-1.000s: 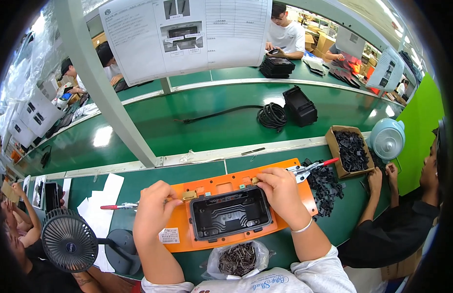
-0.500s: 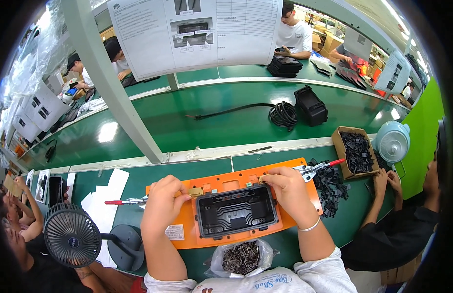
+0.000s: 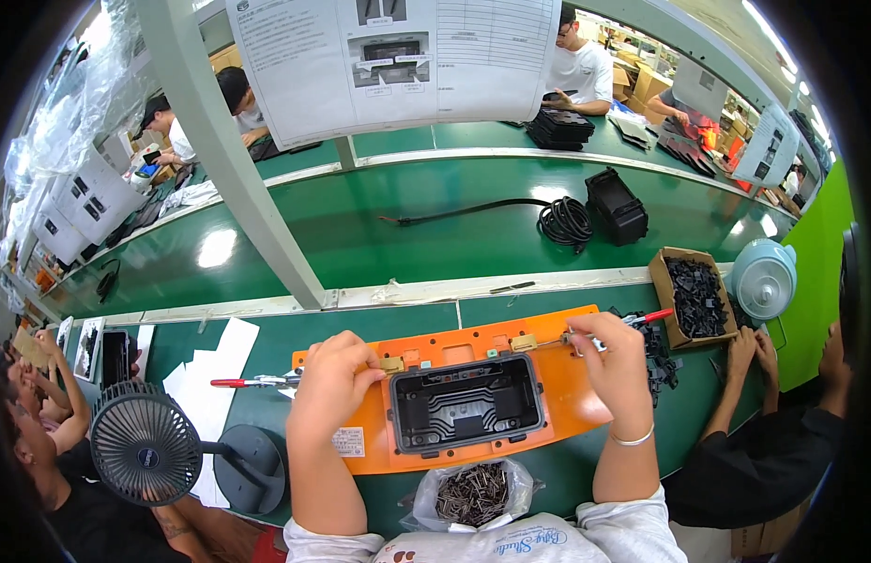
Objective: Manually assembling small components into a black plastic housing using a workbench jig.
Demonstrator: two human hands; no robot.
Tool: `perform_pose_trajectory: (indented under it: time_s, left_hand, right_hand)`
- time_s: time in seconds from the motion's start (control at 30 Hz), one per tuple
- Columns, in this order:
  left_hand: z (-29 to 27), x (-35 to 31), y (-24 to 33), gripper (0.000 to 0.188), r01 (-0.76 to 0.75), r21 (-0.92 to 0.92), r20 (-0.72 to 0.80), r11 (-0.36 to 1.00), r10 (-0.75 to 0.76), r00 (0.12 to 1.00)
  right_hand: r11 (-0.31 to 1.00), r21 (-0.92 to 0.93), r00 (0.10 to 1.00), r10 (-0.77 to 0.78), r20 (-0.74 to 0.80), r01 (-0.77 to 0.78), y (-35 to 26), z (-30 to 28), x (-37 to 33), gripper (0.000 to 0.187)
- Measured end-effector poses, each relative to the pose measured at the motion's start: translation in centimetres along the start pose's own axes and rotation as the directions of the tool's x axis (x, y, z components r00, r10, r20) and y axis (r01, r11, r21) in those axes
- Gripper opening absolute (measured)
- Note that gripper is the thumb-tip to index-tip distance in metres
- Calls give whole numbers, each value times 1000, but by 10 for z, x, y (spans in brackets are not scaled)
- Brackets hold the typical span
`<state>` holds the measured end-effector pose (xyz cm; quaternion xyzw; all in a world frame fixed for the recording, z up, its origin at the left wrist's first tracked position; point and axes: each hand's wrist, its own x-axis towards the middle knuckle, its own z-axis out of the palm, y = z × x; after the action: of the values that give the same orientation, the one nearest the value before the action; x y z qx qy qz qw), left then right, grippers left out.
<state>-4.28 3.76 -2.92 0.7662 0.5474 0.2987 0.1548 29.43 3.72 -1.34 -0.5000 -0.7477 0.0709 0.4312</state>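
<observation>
A black open plastic housing (image 3: 467,441) sits in an orange fixture plate (image 3: 572,399) on the green bench. My left hand (image 3: 334,380) is closed, its thumb and fingertips pinching the end of a brass-coloured block (image 3: 391,364) at the housing's upper left corner. A matching brass-coloured block (image 3: 523,342) stands at the upper right corner, apart from my right hand (image 3: 616,355). That hand's fingers are closed around the metal front of the red-handled right toggle clamp (image 3: 656,316). The left toggle clamp (image 3: 243,383) extends beyond my left wrist, partly hidden by it.
A bag of screws (image 3: 473,495) lies in front of the plate. Small black parts fill a cardboard box (image 3: 695,296) at right, with more heaped below it. A black fan (image 3: 146,443) stands at left. Beside the box, a co-worker's hands (image 3: 750,349) rest near a blue fan (image 3: 763,279).
My right hand has left the right brass-coloured block and moved right onto the clamp. My left hand stays at the left block. The whole view has shifted slightly.
</observation>
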Motion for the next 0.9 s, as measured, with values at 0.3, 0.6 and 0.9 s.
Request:
perform_pose_trajectory:
  time_s: [0.3, 0.6, 0.9]
  left_hand:
    - [-4, -1, 7, 18, -65, 33, 22, 997, 64, 998]
    - [-5, -2, 13, 24, -8, 44, 52, 999, 5, 999]
    - [-6, -4, 9, 25, 23, 7, 57, 1000, -23, 998]
  right_hand:
    - [887, -185, 904, 401, -152, -424, 55, -67, -37, 11]
    - [580, -597, 731, 682, -16, -554, 112, -38, -66, 37]
    - [774, -329, 836, 537, -113, -541, 146, -48, -81, 19]
